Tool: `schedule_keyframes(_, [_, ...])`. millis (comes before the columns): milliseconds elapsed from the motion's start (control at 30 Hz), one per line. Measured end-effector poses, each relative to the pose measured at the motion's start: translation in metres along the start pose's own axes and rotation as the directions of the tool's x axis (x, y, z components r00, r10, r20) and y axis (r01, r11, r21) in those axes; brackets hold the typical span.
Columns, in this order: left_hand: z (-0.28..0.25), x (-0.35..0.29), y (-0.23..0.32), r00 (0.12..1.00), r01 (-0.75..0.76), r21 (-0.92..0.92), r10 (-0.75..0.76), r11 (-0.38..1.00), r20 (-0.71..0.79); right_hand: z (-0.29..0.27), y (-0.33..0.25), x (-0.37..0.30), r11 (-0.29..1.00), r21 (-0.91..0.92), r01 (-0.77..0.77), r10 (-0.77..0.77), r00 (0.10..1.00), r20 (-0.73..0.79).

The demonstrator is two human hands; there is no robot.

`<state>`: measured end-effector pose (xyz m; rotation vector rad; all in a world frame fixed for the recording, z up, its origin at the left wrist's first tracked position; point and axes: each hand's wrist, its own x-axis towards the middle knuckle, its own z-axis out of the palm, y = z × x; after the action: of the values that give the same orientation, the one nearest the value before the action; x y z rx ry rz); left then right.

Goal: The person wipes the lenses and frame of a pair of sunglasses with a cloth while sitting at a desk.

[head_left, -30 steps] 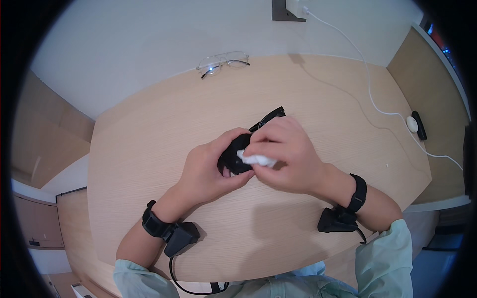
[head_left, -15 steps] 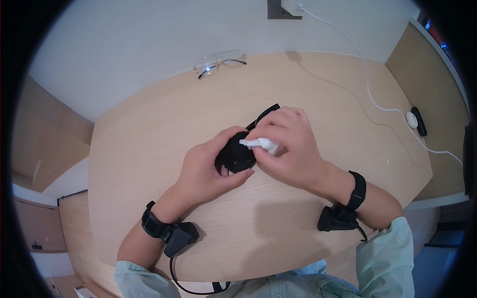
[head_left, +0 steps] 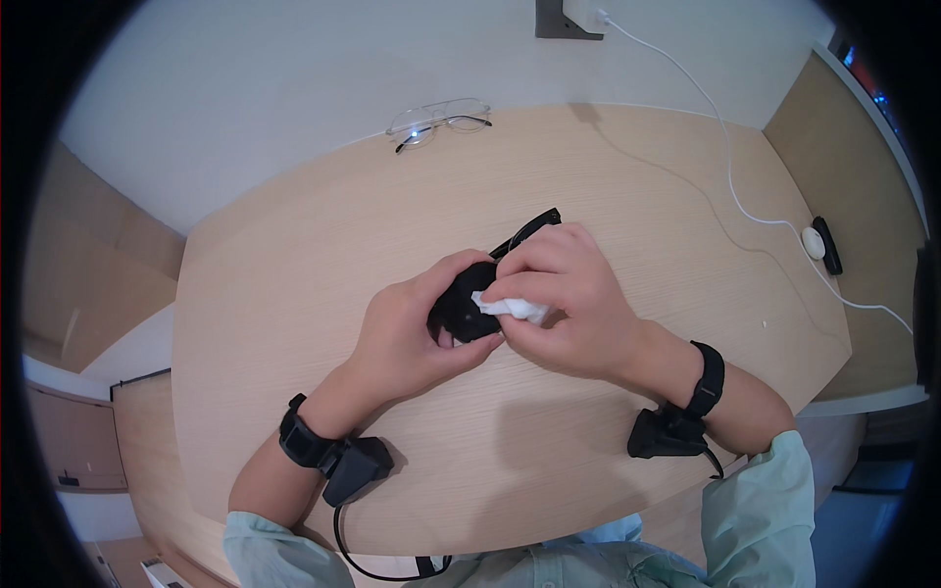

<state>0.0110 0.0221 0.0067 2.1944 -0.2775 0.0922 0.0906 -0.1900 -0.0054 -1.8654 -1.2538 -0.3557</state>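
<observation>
Above the middle of the table, my left hand (head_left: pixel 400 331) holds a pair of black sunglasses (head_left: pixel 461 302), its thumb and fingers curled round a large dark lens. One black temple arm sticks out to the upper right, past my knuckles. A crumpled white tissue (head_left: pixel 520 308) is pinched between the thumb and fingers of my right hand (head_left: pixel 578 299). Its tip presses on the face of the dark lens. My right hand hides the other side of the sunglasses.
Clear-lens glasses (head_left: pixel 441 124) lie at the table's far edge by the wall. A white cable (head_left: pixel 728 167) runs from a wall plug (head_left: pixel 585 15) down to a round white puck (head_left: pixel 813 243), beside a black bar (head_left: pixel 828 245). Both wrists wear black straps with boxy devices (head_left: pixel 358 470).
My right hand has moved slightly down, drawing the tissue lower across the dark lens. My left hand keeps its hold on the sunglasses and has hardly moved.
</observation>
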Motion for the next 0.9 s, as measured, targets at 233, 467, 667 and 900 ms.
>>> schedule_keyframes(233, [0.0001,-0.0002,-0.0002,1.0,0.003,0.017,-0.003,1.0,-0.004,0.0042,0.0026,-0.0032,0.989,0.071,0.132,-0.136,0.989,0.057])
schedule_keyframes(467, [0.0008,0.001,0.0014,1.0,0.005,0.009,-0.004,1.0,-0.017,-0.0033,-0.0028,0.002,0.993,-0.11,-0.036,0.031,0.998,-0.054])
schedule_keyframes(667, [-0.0006,-0.0012,-0.0012,1.0,0.018,0.002,-0.018,1.0,0.008,0.0004,0.0048,0.0012,0.983,-0.11,-0.146,0.132,0.983,-0.124])
schedule_keyframes(900, [0.0,0.0005,0.0032,1.0,0.023,0.011,-0.023,1.0,0.009,-0.0003,0.0011,0.0,0.997,-0.005,-0.073,0.072,0.997,-0.041])
